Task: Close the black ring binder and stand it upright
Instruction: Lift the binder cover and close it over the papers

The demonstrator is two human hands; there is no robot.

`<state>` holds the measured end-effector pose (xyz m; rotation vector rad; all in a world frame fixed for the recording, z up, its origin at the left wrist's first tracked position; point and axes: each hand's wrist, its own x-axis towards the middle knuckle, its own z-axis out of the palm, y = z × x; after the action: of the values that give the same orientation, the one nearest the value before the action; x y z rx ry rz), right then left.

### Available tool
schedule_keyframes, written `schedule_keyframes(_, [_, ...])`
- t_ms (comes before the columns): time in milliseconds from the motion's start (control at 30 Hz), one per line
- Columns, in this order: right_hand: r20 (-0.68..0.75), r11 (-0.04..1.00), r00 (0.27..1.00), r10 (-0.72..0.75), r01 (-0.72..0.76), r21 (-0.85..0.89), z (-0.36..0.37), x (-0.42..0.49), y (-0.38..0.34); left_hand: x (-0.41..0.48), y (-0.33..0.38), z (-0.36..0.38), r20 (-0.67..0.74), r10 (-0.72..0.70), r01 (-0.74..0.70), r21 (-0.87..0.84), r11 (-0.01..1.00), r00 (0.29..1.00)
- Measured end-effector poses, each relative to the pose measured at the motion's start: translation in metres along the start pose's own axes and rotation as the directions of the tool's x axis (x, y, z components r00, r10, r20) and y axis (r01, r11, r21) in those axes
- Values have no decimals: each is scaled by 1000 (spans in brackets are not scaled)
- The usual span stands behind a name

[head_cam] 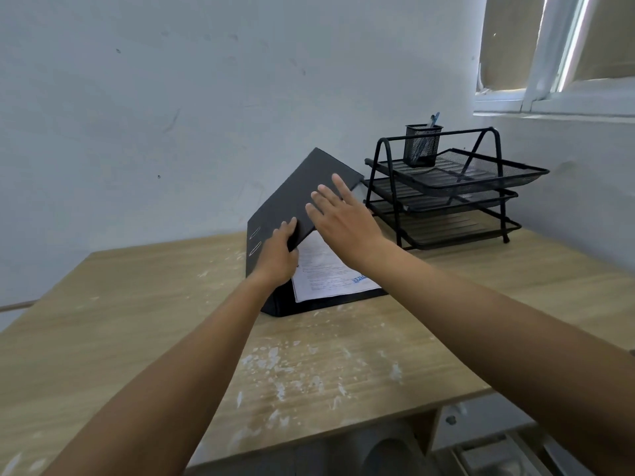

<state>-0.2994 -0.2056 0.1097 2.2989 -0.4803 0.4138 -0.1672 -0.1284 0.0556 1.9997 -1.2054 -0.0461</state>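
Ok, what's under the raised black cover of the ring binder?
Under the black binder cover lie white printed sheets with a blue mark near one corner. The ring mechanism and the sheets' far edge are hidden by the cover and both hands.

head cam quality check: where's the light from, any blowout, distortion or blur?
Head view: daylight enters from the window at upper right, its frame nearly blown out; wide-angle bending curves the desk edges; printed text on the paper inside the black ring binder is too soft to read; the left hand and right hand look fairly sharp.
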Motion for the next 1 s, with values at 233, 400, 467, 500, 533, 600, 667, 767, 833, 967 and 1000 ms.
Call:
schedule_keyframes(233, [130, 995, 990, 48, -59, 83, 24, 13, 15, 0, 2, 12, 61, 38, -42, 56, 998, 997])
schedule_keyframes(400, [118, 995, 992, 41, -51, 82, 40, 13, 21, -2, -8, 14, 78, 70, -75, 59, 995, 994])
schedule_keyframes(467, [128, 994, 991, 47, -59, 89, 46, 9, 24, -5, -18, 13, 66, 69, -75, 84, 994, 995])
schedule_keyframes(500, [137, 993, 989, 49, -62, 96, 50, 6, 25, -7, -23, 13, 60, 65, -71, 103, 992, 996])
schedule_keyframes(533, [145, 992, 988, 50, -66, 108, 53, 3, 26, -9, -29, 13, 56, 60, -67, 126, 990, 997])
schedule_keyframes(600, [153, 989, 987, 54, -75, 130, 60, -4, 27, -14, -37, 14, 49, 63, -71, 173, 982, 997])
schedule_keyframes(667, [161, 985, 985, 62, -87, 151, 68, -10, 28, -17, -43, 13, 54, 83, -93, 212, 973, 995])
schedule_keyframes(767, [193, 970, 978, 84, -124, 208, 81, -19, 27, -18, -45, 13, 81, 113, -131, 267, 955, 990])
schedule_keyframes(833, [217, 957, 972, 94, -148, 249, 90, -26, 26, -18, -43, 14, 97, 123, -147, 296, 944, 988])
schedule_keyframes(967, [278, 927, 954, 116, -204, 316, 107, -41, 21, -14, -40, 22, 130, 137, -176, 360, 916, 982])
schedule_keyframes(1000, [288, 922, 951, 117, -212, 325, 111, -43, 19, -13, -40, 23, 133, 130, -172, 377, 910, 983])
